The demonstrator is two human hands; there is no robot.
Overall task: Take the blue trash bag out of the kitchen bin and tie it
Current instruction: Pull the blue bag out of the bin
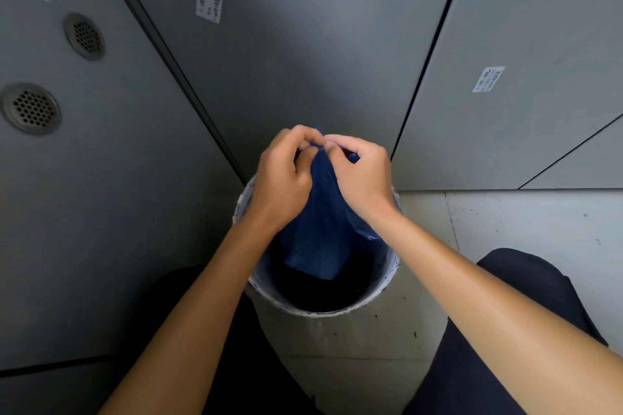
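Observation:
The blue trash bag (320, 232) hangs above and partly inside the round pale bin (323, 308), its lower end dangling over the dark inside. My left hand (285, 175) and my right hand (362, 172) both pinch the gathered top of the bag, fingertips close together above the bin's far rim. The bag's top edge is mostly hidden by my fingers.
Grey cabinet doors (303, 61) with paper labels and round metal vents (32, 108) stand right behind the bin. A pale tiled floor (522, 222) lies to the right. My knees in dark trousers (499, 330) flank the bin.

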